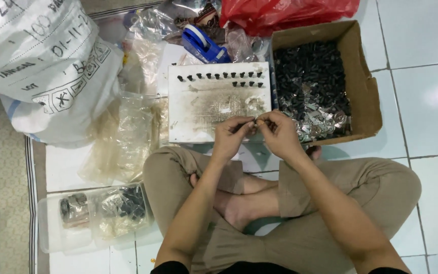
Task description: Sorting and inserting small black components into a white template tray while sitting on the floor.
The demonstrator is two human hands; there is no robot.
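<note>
I sit cross-legged on a tiled floor. My left hand (231,135) and my right hand (279,133) meet fingertip to fingertip over the near edge of a white board (198,109), pinching a small part between them; it is too small to tell more. A row of small black pieces (219,77) stands along the far edge of the board. To the right, an open cardboard box (363,86) holds many black parts and some shiny metal bits.
A large white printed sack (41,66) lies at far left. Clear plastic bags (122,137) are spread beside the board. A clear tray (57,233) with bagged parts sits near my left knee. A blue tape dispenser (204,44) and a red bag (285,12) lie behind.
</note>
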